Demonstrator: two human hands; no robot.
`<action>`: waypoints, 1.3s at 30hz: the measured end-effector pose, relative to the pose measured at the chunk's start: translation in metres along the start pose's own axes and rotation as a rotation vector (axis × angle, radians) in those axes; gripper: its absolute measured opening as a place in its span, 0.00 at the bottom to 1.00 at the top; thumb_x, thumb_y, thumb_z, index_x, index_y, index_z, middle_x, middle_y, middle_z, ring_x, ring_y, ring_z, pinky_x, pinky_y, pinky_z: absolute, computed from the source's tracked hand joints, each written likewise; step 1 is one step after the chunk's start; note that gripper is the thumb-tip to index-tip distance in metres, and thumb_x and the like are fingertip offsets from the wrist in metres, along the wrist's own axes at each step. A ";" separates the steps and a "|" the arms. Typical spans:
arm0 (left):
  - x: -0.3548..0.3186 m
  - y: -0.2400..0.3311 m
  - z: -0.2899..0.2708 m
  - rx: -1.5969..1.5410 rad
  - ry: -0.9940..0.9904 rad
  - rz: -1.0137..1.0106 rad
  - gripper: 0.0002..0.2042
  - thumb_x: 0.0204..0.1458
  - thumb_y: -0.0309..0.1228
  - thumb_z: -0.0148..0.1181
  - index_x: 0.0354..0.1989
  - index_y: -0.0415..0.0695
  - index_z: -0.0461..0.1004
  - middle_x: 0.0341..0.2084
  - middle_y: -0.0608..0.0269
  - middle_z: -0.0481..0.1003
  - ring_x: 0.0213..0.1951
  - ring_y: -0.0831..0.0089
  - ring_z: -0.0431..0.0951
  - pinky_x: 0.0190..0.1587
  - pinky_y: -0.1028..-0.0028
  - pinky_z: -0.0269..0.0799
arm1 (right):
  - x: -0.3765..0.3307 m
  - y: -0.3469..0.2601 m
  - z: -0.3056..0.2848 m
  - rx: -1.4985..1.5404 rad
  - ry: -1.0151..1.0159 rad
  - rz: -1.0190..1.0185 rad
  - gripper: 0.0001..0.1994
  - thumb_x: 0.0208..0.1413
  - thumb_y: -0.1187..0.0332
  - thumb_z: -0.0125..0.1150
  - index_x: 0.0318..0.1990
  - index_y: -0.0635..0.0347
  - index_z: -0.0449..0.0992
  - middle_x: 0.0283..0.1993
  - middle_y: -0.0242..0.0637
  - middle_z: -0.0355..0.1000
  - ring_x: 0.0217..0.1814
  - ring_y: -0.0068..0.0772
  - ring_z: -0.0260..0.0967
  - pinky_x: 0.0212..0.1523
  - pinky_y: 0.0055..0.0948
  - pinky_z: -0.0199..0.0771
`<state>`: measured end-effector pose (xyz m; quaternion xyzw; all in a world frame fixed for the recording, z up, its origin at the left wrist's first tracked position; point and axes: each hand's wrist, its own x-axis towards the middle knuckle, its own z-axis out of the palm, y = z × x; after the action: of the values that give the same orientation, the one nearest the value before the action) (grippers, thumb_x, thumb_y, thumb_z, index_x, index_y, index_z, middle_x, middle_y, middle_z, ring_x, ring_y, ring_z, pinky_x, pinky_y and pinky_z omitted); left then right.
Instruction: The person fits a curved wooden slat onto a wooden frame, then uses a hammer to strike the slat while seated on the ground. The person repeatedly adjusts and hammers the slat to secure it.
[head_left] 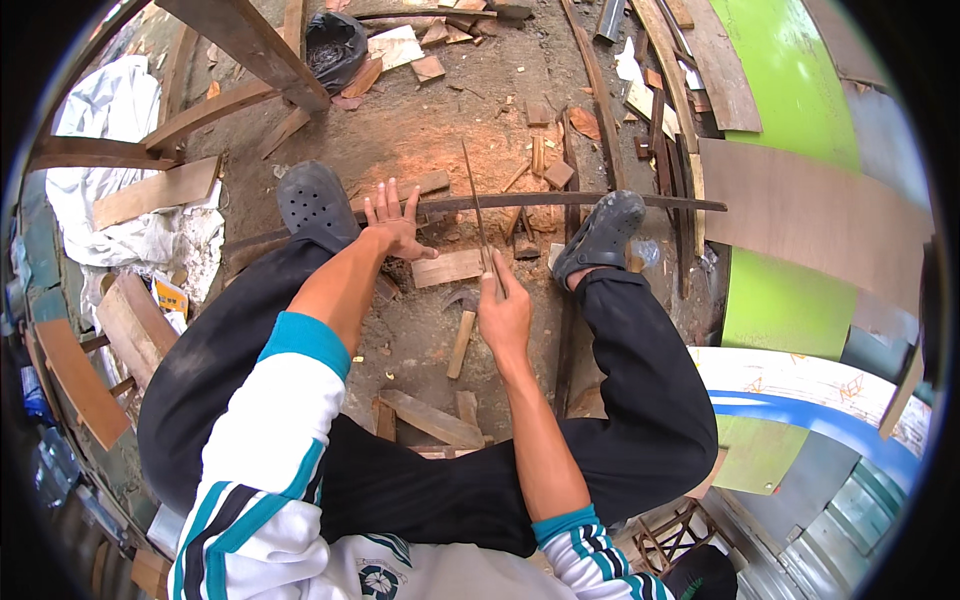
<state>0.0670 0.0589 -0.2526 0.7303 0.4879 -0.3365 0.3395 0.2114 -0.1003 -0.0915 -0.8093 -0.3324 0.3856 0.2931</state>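
Two hands: left hand [397,225] splayed flat on the crosswise strip [560,201]; right hand [505,315] pinching a stick [476,205] pointing away.

Hammer [461,335] head partly hidden behind right hand [505,315], long strip [560,200] covered under left hand [398,228], small scraps blurred.

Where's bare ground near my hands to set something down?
Bare dirt lies past the long dark strip, up toward the black bag. Another small patch sits between the left hand and the hammer. Crowded: wood scraps around the right hand and right shoe.
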 end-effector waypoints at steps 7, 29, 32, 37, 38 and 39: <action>-0.004 -0.002 0.000 0.003 -0.014 0.005 0.70 0.36 0.73 0.65 0.76 0.54 0.20 0.73 0.36 0.15 0.73 0.41 0.10 0.69 0.38 0.17 | -0.105 -0.026 -0.056 -0.026 -0.039 0.011 0.23 0.65 0.65 0.52 0.65 0.65 0.69 0.60 0.58 0.72 0.65 0.57 0.69 0.64 0.38 0.68; 0.014 -0.007 0.012 0.021 0.056 0.005 0.71 0.34 0.79 0.60 0.76 0.54 0.21 0.72 0.35 0.14 0.73 0.38 0.11 0.68 0.36 0.18 | 0.018 -0.007 -0.017 0.037 -0.081 -0.070 0.31 0.59 0.61 0.61 0.68 0.66 0.66 0.65 0.57 0.69 0.69 0.52 0.66 0.68 0.41 0.63; 0.014 -0.009 0.015 0.027 0.064 -0.006 0.71 0.34 0.79 0.59 0.76 0.54 0.21 0.72 0.36 0.14 0.73 0.38 0.11 0.68 0.36 0.18 | -0.003 -0.009 -0.026 0.034 -0.041 -0.101 0.28 0.60 0.62 0.61 0.66 0.66 0.69 0.65 0.56 0.70 0.69 0.51 0.67 0.67 0.40 0.65; 0.013 -0.010 0.015 0.034 0.055 -0.011 0.71 0.34 0.80 0.59 0.76 0.54 0.20 0.72 0.35 0.14 0.72 0.38 0.11 0.68 0.36 0.18 | -0.032 -0.014 -0.049 0.085 -0.016 -0.095 0.28 0.60 0.63 0.61 0.65 0.67 0.69 0.61 0.56 0.73 0.65 0.50 0.71 0.63 0.37 0.68; 0.014 -0.007 0.014 0.038 0.051 -0.008 0.71 0.34 0.80 0.58 0.76 0.54 0.20 0.72 0.36 0.13 0.72 0.38 0.10 0.68 0.35 0.17 | -0.034 -0.012 -0.052 0.087 -0.007 -0.105 0.28 0.60 0.63 0.61 0.65 0.67 0.69 0.61 0.56 0.73 0.64 0.50 0.72 0.63 0.36 0.68; 0.015 -0.004 0.014 0.042 0.046 -0.005 0.71 0.35 0.80 0.58 0.76 0.55 0.20 0.72 0.36 0.12 0.72 0.38 0.09 0.68 0.35 0.17 | -0.036 -0.012 -0.055 0.089 -0.006 -0.104 0.28 0.60 0.63 0.61 0.65 0.67 0.69 0.61 0.56 0.73 0.64 0.50 0.71 0.63 0.36 0.68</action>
<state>0.0652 0.0560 -0.2731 0.7438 0.4902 -0.3306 0.3117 0.2357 -0.1322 -0.0382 -0.7759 -0.3572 0.3869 0.3474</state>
